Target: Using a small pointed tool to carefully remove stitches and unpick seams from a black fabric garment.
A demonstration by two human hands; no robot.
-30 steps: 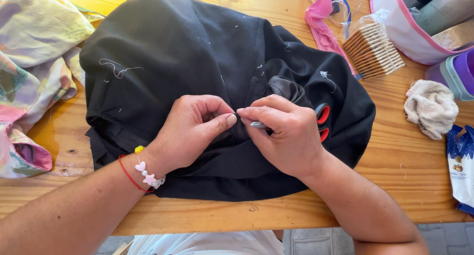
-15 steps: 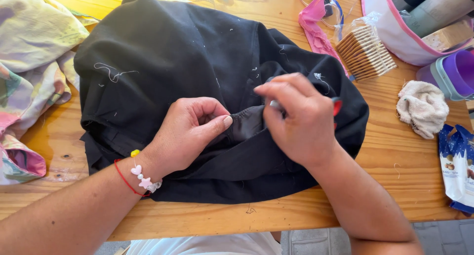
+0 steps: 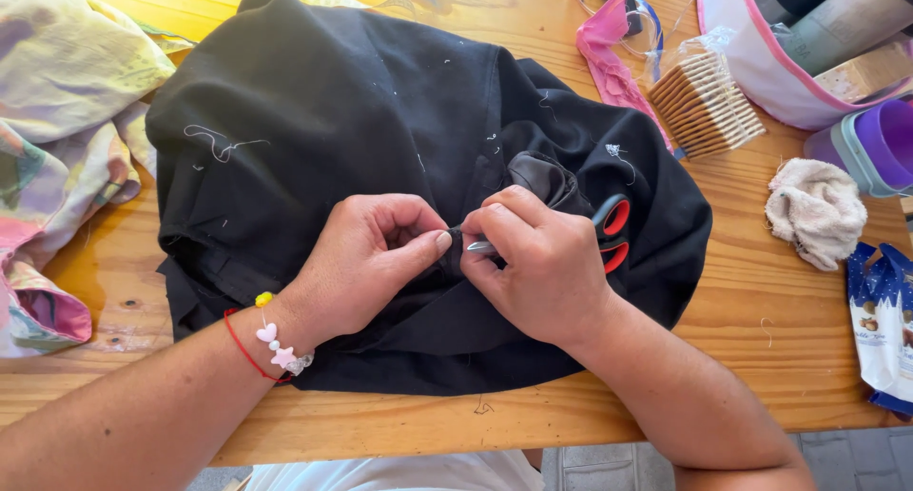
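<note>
A black garment (image 3: 361, 139) lies spread on the wooden table (image 3: 751, 358), flecked with bits of white thread. My left hand (image 3: 366, 263) pinches a fold of the black fabric between thumb and fingers near the garment's middle; its wrist wears a red string and a beaded bracelet. Fingertip to fingertip with it, my right hand (image 3: 537, 272) grips a small silver metal tool (image 3: 478, 247), its tip at the pinched fold. Red-handled scissors (image 3: 613, 229) rest on the garment just behind my right hand, their blades hidden.
Pale patterned cloth (image 3: 57, 148) is heaped at the left. At the right are a pink strip of fabric (image 3: 609, 58), a stack of tan cards (image 3: 706, 106), a pink-rimmed bag (image 3: 761, 63), a purple container (image 3: 880, 144), a beige rag (image 3: 813, 210) and a blue packet (image 3: 884, 324).
My right hand rose off the fabric half a second ago and has come back down to the pinched fold. The view shifted slightly; my left hand kept its pinch.
</note>
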